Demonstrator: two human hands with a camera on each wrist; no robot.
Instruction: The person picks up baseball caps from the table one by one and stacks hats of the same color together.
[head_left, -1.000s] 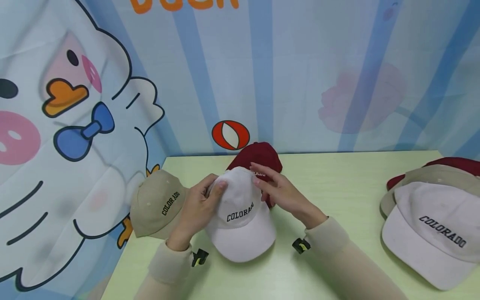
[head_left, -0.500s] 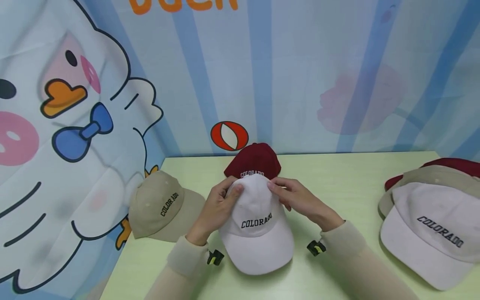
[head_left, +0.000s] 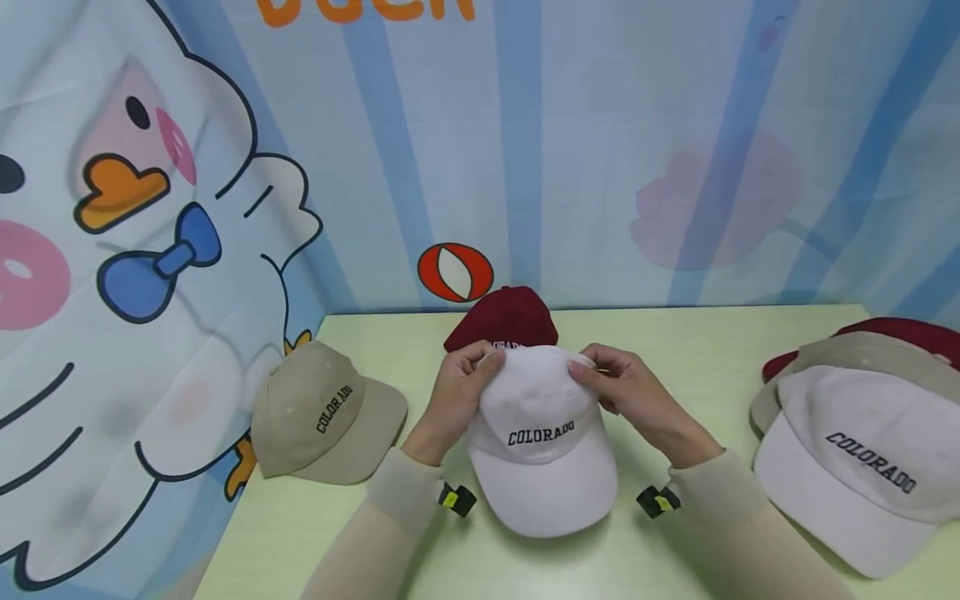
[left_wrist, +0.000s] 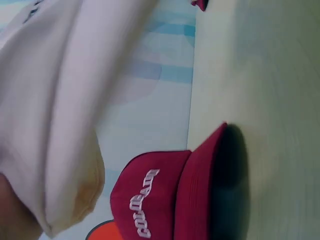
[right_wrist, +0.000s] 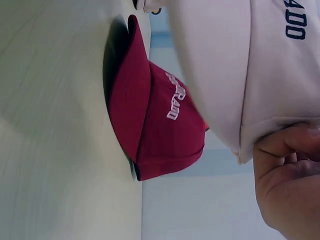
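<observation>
Between my hands a white baseball cap faces me, its brim down and COLORADO lettering across the front. My left hand pinches the crown at its upper left, thumb on the front. At the upper right, my right hand pinches the crown the same way. In the right wrist view the curled fingers grip the white cloth. Both wrist views show the cap raised off the table. Behind it a dark red cap sits on the table, its lower part hidden in the head view.
On the left of the pale green table lies a beige cap. An overlapping group at the right has a white cap in front, a beige cap and a dark red cap behind. A cartoon-printed cloth hangs at the back.
The white cap has moved right with both hands. My right hand, loosely at the crown a second ago, now pinches its upper right. More of the left beige cap's brim shows.
</observation>
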